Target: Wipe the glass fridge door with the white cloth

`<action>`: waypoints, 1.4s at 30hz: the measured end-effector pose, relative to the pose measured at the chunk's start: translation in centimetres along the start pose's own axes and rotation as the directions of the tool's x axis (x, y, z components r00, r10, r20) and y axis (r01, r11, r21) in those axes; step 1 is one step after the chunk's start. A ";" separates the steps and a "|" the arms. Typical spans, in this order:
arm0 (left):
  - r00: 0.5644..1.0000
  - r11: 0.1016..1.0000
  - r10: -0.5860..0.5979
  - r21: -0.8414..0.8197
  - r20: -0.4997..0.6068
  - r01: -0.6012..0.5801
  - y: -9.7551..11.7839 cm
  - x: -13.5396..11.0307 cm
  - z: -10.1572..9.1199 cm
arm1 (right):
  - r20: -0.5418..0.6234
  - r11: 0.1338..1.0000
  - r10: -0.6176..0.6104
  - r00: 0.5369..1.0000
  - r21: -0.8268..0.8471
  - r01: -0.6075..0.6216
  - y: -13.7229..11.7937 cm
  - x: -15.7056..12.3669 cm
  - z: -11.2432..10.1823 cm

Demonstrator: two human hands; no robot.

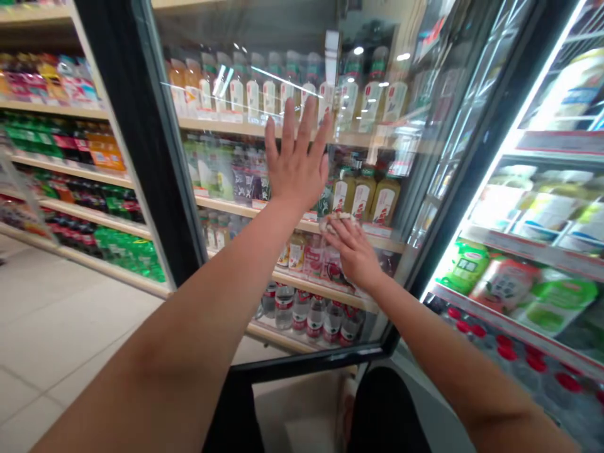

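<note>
A glass door [292, 352] with a black frame stands swung open in front of me. My left hand [298, 157] lies flat against the upper middle of the pane, its fingers spread and nothing in it. Lower and to the right, my right hand [353, 248] presses a pale crumpled cloth [330, 221] to the glass. Most of the cloth is hidden under the fingers. Through the pane I see shelves of bottled drinks, with light streaks reflected over them.
To the right is the lit cooler with pouches [503, 283], bottles and red-capped bottles [507, 352] on its shelves. Shelves of soft drinks [127, 255] line the left side above a tiled floor [70, 321]. My knees [389, 402] are just below the door's bottom edge.
</note>
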State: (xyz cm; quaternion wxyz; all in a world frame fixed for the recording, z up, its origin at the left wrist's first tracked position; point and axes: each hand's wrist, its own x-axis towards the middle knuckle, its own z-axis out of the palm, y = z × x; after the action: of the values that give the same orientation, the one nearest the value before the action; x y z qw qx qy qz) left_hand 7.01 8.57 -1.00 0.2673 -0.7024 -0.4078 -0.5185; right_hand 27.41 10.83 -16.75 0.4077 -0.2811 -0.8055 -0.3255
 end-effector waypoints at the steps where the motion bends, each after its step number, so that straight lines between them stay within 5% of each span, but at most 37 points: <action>1: 1.000 1.000 0.023 -0.012 0.010 -0.023 0.0 1.2 0.2 | -0.018 1.000 0.030 0.999 -0.006 -0.030 0.8 0.1 -0.4; 6: 0.998 0.997 0.064 -0.043 0.000 -0.064 -0.7 2.9 0.9 | -0.378 0.958 0.253 0.890 -0.030 -0.285 5.1 0.9 -2.3; 10: 0.999 0.999 0.035 -0.001 0.007 -0.035 -0.7 2.3 0.9 | -0.184 0.994 0.069 0.981 -0.071 -0.083 5.5 2.4 -2.9; 12: 0.999 0.999 0.039 -0.013 0.016 -0.039 -0.4 2.2 0.6 | -0.149 0.997 0.011 0.989 -0.075 -0.023 6.3 4.1 -3.4; 15: 0.998 0.998 0.063 0.011 0.019 -0.063 0.0 2.1 0.1 | -0.392 0.985 0.108 0.914 -0.081 -0.151 7.8 7.5 -3.8; 17: 0.998 0.998 0.056 0.005 0.011 -0.056 0.2 2.0 -0.2 | -0.449 0.974 0.148 0.881 -0.089 -0.209 7.7 9.4 -3.7; 21: 0.999 0.994 0.033 -0.102 -0.027 -0.036 0.2 2.0 -0.3 | -0.190 0.984 0.016 0.982 -0.168 -0.049 6.7 12.9 -4.1; 23: 0.998 0.991 0.047 -0.123 -0.046 -0.053 0.1 2.0 -0.2 | -0.199 0.978 -0.045 0.979 -0.207 0.002 7.8 15.5 -5.1; 28: 0.995 0.976 0.059 -0.206 -0.081 -0.074 0.1 1.9 -0.4 | -0.613 0.931 0.115 0.782 -0.208 -0.300 11.4 21.1 -6.7; 34: 0.997 0.982 0.067 -0.174 -0.047 -0.074 0.2 1.9 -0.4 | -0.378 0.922 -0.188 0.907 -0.386 0.030 8.6 20.2 -5.9; 36: 0.996 0.986 0.073 -0.144 -0.041 -0.078 0.2 2.0 -0.3 | -0.457 0.942 -0.121 0.881 -0.334 -0.044 9.1 20.1 -5.5; 40: 0.998 0.991 0.059 -0.121 -0.017 -0.060 0.2 2.1 -0.3 | -0.651 0.940 0.119 0.750 -0.170 -0.297 10.6 20.4 -4.7; 42: 0.999 0.993 0.048 -0.103 -0.008 -0.049 0.3 2.1 -0.3 | -0.599 0.941 0.085 0.796 -0.215 -0.261 10.0 19.9 -4.8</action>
State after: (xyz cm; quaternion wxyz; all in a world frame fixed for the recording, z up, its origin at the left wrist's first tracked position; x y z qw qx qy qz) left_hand 7.35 8.83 1.05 0.2441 -0.7237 -0.3625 -0.5341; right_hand 26.74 17.27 5.15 0.6172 -0.2973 -0.5568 -0.4697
